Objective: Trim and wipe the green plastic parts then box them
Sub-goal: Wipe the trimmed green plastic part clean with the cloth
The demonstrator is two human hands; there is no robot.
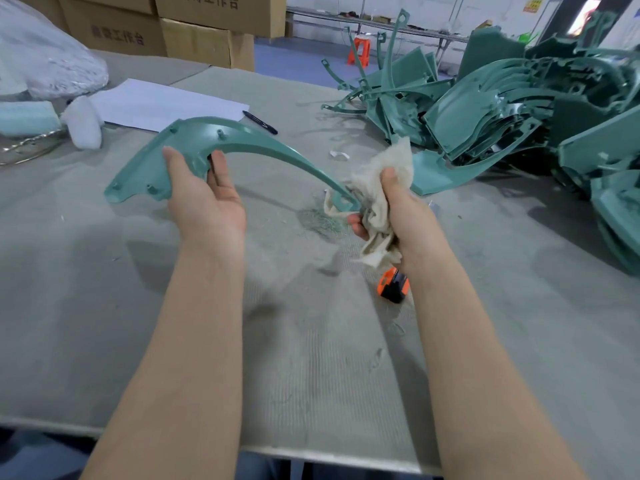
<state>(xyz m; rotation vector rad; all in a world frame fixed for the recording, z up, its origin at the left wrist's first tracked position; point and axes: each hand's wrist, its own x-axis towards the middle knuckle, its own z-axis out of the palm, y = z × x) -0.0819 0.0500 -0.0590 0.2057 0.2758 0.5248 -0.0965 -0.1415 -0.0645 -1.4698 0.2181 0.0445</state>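
The person holds one curved green plastic part [221, 136] up over the grey table [311, 358]. The left hand [204, 199] is palm up and holds the wide end, with the thumb on one side and the fingers on the other. The right hand [398, 209] is closed tight round a cream rag [398, 161]. The rag is bunched round the thin tip of the part. Under the tip, little green shavings [322, 220] lie on the table. An orange and black knife [393, 285] lies near the right wrist. A big pile of green parts [502, 109] sits on the right side of the table. Farther back are a black pen [259, 122], a white sheet of paper [162, 102] and brown cardboard boxes [194, 39].
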